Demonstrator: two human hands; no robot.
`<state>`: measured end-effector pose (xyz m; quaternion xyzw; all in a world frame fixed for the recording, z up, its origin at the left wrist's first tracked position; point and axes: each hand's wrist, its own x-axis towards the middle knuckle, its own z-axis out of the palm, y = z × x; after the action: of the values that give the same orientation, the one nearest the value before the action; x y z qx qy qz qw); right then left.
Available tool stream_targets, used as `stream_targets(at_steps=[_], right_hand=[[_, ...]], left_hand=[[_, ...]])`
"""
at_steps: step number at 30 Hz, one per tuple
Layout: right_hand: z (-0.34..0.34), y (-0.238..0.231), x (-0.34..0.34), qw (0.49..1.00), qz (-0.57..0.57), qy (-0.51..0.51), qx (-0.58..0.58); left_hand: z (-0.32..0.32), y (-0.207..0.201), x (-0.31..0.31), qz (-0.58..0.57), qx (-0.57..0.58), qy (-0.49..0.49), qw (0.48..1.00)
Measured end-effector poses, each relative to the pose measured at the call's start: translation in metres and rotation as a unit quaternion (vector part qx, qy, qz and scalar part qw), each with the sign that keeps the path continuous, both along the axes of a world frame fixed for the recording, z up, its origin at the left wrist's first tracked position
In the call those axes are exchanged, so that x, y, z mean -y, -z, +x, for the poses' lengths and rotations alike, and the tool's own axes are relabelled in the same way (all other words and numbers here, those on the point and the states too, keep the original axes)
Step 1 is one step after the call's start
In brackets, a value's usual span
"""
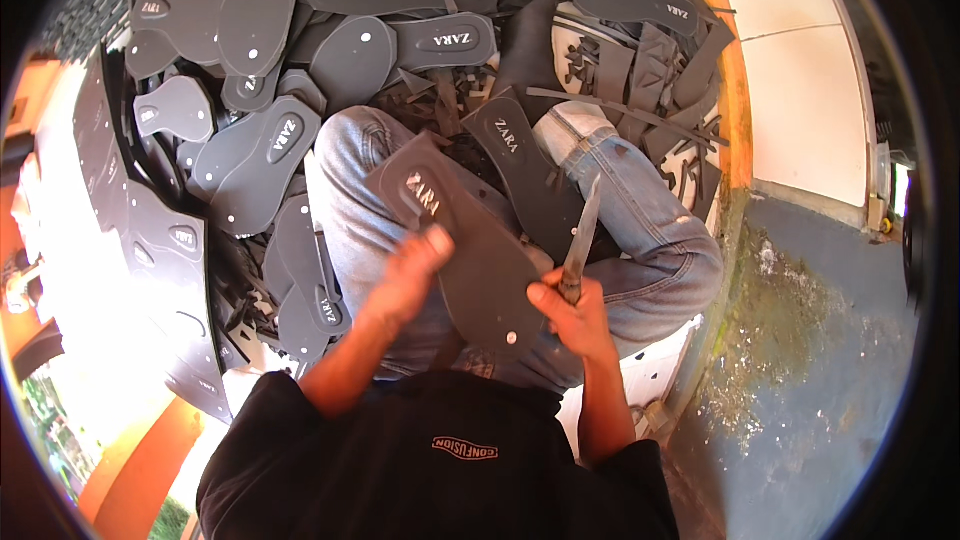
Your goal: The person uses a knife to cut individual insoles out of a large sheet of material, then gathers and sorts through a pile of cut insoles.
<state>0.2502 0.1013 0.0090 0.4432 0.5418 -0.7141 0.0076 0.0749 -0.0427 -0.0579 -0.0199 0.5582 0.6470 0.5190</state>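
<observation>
Over my lap, my left hand (408,275) grips a dark grey foam sandal sole (485,275) along its left edge, thumb on top. The sole is tilted, its heel pad with pale lettering up and to the left. A round white dot marks its wider lower end. In my right hand (578,318) is a knife (583,235), its worn blade pointing up. The right thumb lies close by the sole's right edge; whether it touches cannot be made out. Another sole (520,165) lies between my legs, beyond the held one.
Several cut soles (262,162) are heaped at the far side and left. Trimmed strips and offcuts (660,70) lie beyond my knees. At left leans a large moulded foam sheet (165,270). A blue-grey floor (830,340) extends on the right, below a raised white-tiled surface (800,70).
</observation>
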Motion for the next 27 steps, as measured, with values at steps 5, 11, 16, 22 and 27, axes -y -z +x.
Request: stream_targets(at_steps=[5,11,16,22,27], right_hand=[[0.013,-0.001,0.024,1.000,0.009,0.001,-0.014],[0.005,0.010,0.018,0.949,0.303,-0.069,0.060],[0.007,0.008,0.019,0.947,0.295,-0.090,0.084],[0.006,0.014,0.018,0.932,0.329,-0.112,0.103],[-0.033,0.014,-0.016,0.853,0.500,-0.147,0.003]], left_hand=[[-0.058,-0.046,-0.036,0.026,0.041,-0.077,0.996],[-0.042,-0.055,-0.036,0.062,0.104,0.086,0.989],[-0.036,-0.061,-0.042,0.029,0.083,0.096,0.992],[-0.032,-0.067,-0.042,0.016,0.027,0.171,0.985],[-0.019,-0.060,-0.046,-0.008,-0.015,0.280,0.960]])
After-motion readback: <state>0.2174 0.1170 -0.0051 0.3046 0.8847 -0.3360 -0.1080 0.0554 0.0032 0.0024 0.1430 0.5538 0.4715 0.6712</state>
